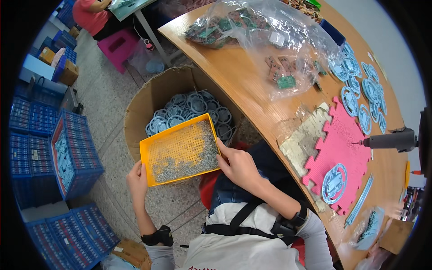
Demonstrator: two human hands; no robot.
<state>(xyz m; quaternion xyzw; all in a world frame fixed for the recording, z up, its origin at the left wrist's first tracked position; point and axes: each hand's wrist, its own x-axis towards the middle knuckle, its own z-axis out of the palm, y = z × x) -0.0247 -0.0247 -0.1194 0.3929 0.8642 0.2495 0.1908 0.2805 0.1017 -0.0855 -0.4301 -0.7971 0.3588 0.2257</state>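
Both hands, the left hand (137,180) and right hand (238,164), clamp the yellow tray (180,150), its screws (189,164) gathered at one side, seemingly mid-sorting.

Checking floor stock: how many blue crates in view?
About 5, all on the floor left: one open crate beside the cardboard box, stacks behind, two at bottom left. More may be hidden.

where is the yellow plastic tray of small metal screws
The yellow plastic tray of small metal screws sits centre-left in the head view, held between both hands above the cardboard box of blue rings.
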